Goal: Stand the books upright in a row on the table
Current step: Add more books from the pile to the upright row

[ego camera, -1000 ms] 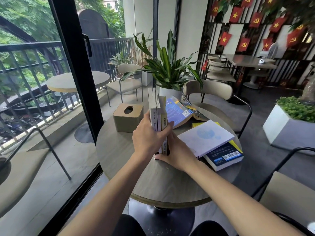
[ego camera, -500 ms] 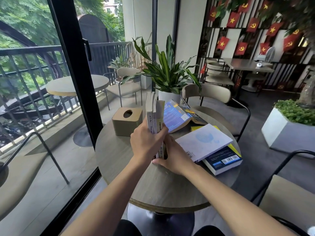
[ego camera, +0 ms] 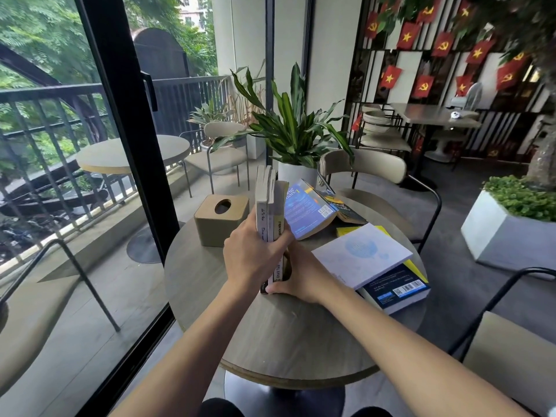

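both grips (ego camera: 255, 257) (ego camera: 304, 278) clamp upright books (ego camera: 268, 212) beside tissue box (ego camera: 221, 219).

Soft daylight enters through the left glass; sharp centre, edges bowed by wide-angle distortion.

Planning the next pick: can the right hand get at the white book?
Probably yes: the white book lies topmost on its stack, uncovered, just beside the right hand, though that hand now steadies the upright books.

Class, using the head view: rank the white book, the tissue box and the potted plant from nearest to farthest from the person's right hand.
1. White book: flat on the stack, just right of the right hand.
2. Tissue box: across the upright books, at the table's left.
3. Potted plant: beyond the table's far edge.
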